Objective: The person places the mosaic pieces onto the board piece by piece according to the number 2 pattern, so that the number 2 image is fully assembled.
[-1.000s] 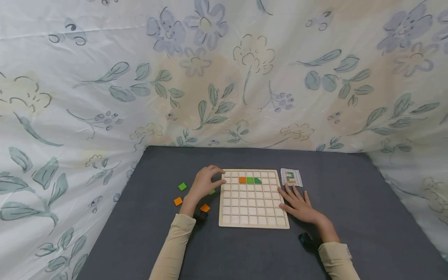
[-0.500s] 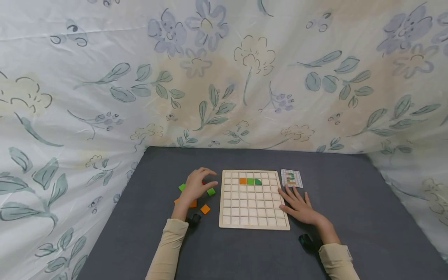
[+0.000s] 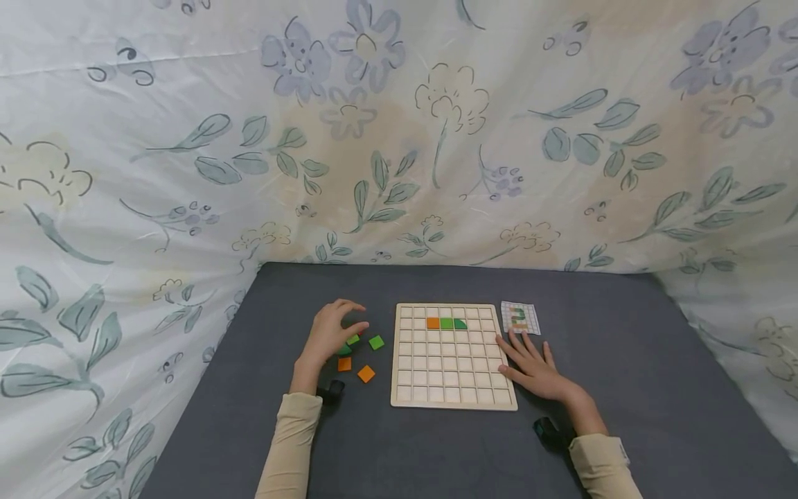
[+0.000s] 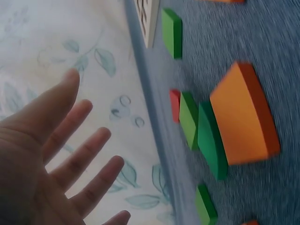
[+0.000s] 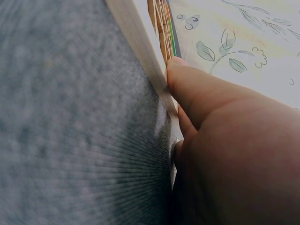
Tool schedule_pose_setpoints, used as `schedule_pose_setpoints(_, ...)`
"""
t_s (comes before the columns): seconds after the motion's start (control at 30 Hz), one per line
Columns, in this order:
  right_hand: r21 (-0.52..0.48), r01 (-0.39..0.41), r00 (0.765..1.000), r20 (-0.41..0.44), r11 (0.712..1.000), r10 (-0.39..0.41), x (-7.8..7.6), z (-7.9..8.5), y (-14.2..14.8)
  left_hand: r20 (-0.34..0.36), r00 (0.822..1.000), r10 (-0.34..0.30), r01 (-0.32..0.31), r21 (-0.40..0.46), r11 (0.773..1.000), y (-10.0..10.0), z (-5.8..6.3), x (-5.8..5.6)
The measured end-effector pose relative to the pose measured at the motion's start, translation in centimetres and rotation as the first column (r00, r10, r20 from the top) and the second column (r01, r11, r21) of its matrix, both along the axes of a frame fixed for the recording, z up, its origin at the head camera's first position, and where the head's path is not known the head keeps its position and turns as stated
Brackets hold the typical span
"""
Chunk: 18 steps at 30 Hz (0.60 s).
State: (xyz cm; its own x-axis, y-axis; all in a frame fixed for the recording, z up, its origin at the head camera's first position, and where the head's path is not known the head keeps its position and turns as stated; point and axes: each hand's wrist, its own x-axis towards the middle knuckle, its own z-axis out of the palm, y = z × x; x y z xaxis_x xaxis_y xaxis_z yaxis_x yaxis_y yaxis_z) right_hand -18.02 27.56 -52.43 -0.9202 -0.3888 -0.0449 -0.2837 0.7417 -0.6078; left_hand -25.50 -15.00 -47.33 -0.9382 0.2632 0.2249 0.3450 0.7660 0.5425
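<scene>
My left hand (image 3: 329, 331) hovers over loose tiles left of the wooden grid board (image 3: 454, 402), fingers apart and holding nothing. In the left wrist view an orange tile (image 4: 243, 117), a dark green tile (image 4: 211, 140), a light green tile (image 4: 188, 119) and a small red tile (image 4: 175, 104) lie close together below the hand. My right hand (image 3: 535, 367) rests with spread fingers at the board's right edge; thumb and fingertips touch the rim. An orange square (image 3: 433, 324), a green square (image 3: 446, 324) and a dark green rounded tile (image 3: 460, 324) sit in one row of the board.
A printed pattern card (image 3: 519, 319) lies beyond my right fingertips. Another green tile (image 3: 376, 342) and an orange tile (image 3: 366, 373) lie between my left hand and the board. Floral fabric (image 3: 399, 138) hangs behind the dark grey table (image 3: 461, 450).
My left hand has drawn back leftward from the board's left edge to above the loose tiles, uncovering tiles nearer the board. The right hand stays at the board's edge.
</scene>
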Motion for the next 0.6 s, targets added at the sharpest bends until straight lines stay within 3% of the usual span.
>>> schedule_pose_setpoints(0.23,-0.005,-0.003,1.000,-0.001,1.000,0.003,-0.1,-0.2,0.1,0.023,1.000,0.013,-0.012,-0.008,1.000,-1.8,0.0,0.0)
schedule_pose_setpoints(0.6,-0.005,0.001,1.000,0.007,1.000,-0.001,-0.1,-0.1,0.2,0.076,0.994,0.082,-0.080,-0.023,0.997,-3.9,0.4,0.3)
